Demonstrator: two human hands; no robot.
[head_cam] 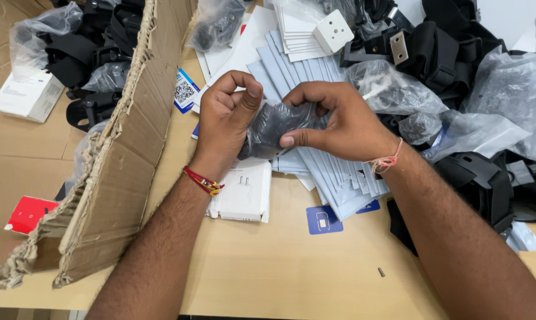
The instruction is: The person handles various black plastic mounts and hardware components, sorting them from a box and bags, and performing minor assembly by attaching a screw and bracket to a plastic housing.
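Wooden table (268, 278) underneath everything, grip sits above its middle. Torn cardboard box (120, 160) stands left of the grip, wall ragged, with black straps and bagged items inside. Pile of black strap gear and clear plastic bags (457, 89) is right of and beyond the grip, well cluttered. Fan of pale blue-grey cards (315, 166) lies directly under and behind the grip. White charger box (244, 192) sits just below the left wrist, on the table. White plug adapter (333, 31) rests on a card stack, well beyond the grip. Small blue card (323, 219) lies below the grip, near the fan's lower edge. Tiny dark screw (381, 272) is well below, toward the right forearm.

Held thing: small plastic bag with a dark item inside (277, 127), up off the table, between both hands. Left hand (223, 121) pinches its left end, thumb and curled fingers closed on the film. Right hand (339, 121) clamps the right end, thumb along the lower edge, fingers folded over the top. Both grips narrow and tight on the bag.

Judgement: looks like opening or working the bag. To do it well, keep pinches close together at the film's edge, pull apart evenly, hold it over the cards so contents don't drop into the clutter. Can't tell where the bag's opening is.
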